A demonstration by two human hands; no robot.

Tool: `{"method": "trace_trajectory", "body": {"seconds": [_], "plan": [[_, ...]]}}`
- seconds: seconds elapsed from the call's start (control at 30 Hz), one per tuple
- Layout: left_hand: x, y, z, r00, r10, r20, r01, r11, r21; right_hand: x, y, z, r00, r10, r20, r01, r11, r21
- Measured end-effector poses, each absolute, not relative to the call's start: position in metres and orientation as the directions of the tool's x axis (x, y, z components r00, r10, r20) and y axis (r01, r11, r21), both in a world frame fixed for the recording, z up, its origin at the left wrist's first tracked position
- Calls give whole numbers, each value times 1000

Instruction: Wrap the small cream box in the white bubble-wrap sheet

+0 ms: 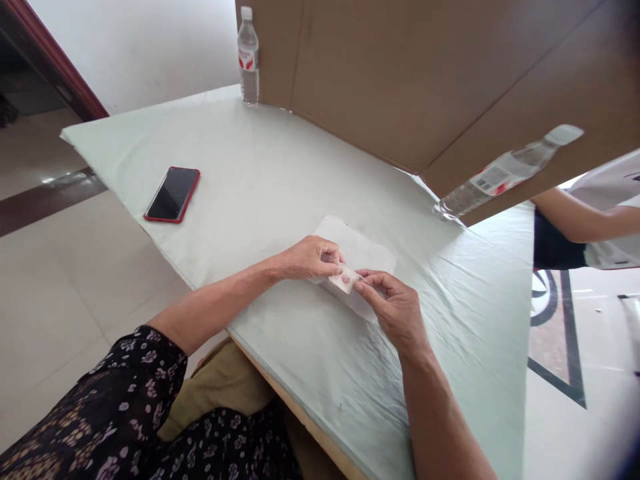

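Between my two hands is a small, flat, whitish piece with a reddish mark [345, 279]; its exact kind I cannot make out. My left hand [313, 259] pinches its left edge between thumb and fingers. The opposite edge is pinched by my right hand [395, 303]. Under both hands a thin white sheet [357, 243], like paper or tissue, lies on the table. My fingers hide part of the sheet and the edges of the small piece.
A pale green cloth covers the table [235, 167]. At the left lies a phone with a red case [173, 194]. Brown cardboard panels [360, 73] stand at the back, with a water bottle [249, 60] and another bottle [505, 173] beside them. Another person's arm [575, 217] shows at right.
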State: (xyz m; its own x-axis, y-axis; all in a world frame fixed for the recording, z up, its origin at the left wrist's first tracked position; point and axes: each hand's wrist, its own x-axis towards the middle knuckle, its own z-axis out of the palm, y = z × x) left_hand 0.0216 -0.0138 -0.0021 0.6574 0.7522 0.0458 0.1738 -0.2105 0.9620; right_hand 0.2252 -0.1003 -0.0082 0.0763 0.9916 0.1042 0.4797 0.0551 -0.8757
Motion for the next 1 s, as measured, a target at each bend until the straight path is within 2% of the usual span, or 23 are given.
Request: {"method": "trace_trajectory", "body": {"seconds": [0.17,0.37,0.43,0.5,0.57,0.63,0.7,0.73,0.83,1.0], "plan": [[21,-13,-2,656,754,24,176,-184,967,222,-100,-11,110,989,98,470,35,-882],[20,-14,4,659,751,-49,229,-139,963,224,-96,-19,159,987,28,332,-27,-943],[19,-14,6,651,757,-47,246,-152,957,227,-94,-22,171,985,17,342,-44,-939],[19,-13,7,647,761,-44,256,-162,953,229,-94,-22,183,982,35,426,-47,-904],[19,-13,6,648,760,-46,254,-159,954,229,-97,-19,201,966,159,576,15,-818],[20,-13,5,649,759,-44,249,-158,955,225,-101,-13,164,907,388,740,147,-657],[22,-13,3,651,759,-35,245,-166,955,218,-106,-6,14,822,569,839,300,-454],[23,-13,2,650,759,-29,245,-173,954,214,-108,-3,-91,794,601,854,373,-363],[21,-12,4,644,765,-17,267,-203,942,202,-112,-1,-330,773,541,849,494,-187],[1,-7,16,658,750,-65,391,-267,881,196,-113,-6,-369,798,475,881,463,-93]]}}
